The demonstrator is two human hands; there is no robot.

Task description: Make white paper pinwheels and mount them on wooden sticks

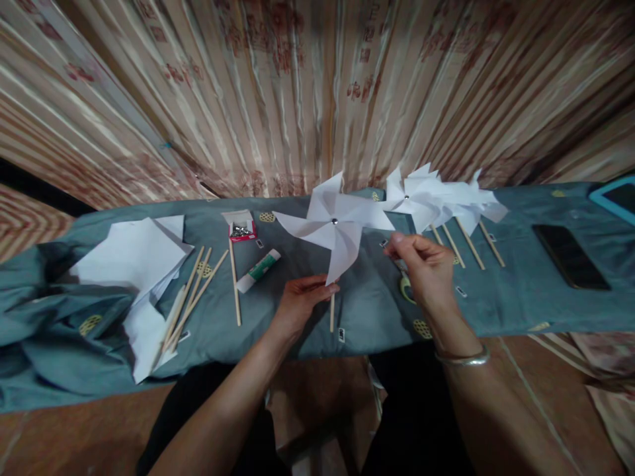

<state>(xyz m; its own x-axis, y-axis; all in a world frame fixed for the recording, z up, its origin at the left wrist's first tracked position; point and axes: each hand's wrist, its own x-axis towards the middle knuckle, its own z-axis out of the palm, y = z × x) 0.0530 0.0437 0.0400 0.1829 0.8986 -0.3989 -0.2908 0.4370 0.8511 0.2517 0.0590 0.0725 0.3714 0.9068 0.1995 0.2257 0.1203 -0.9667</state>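
A white paper pinwheel (342,231) with a silver pin at its centre stands on a wooden stick (332,314) in front of me. My left hand (297,301) is closed round that stick just below the lowest blade. Beside the right blade's tip, my right hand (421,261) is closed with thumb and forefinger pinched together; whether anything is between them I cannot tell. Partly hidden under the right hand lie scissors with a yellow-green handle (407,289). Several finished white pinwheels (431,195) overlap at the back right, their sticks (467,243) pointing toward me.
On the grey-green cloth (297,337) lie a glue stick (258,270), a red box of metal pins (242,230), loose wooden sticks (196,297) and white paper sheets (133,254) at left. A black phone (570,256) and a blue-edged device (615,198) are at right. Curtains (317,99) hang behind.
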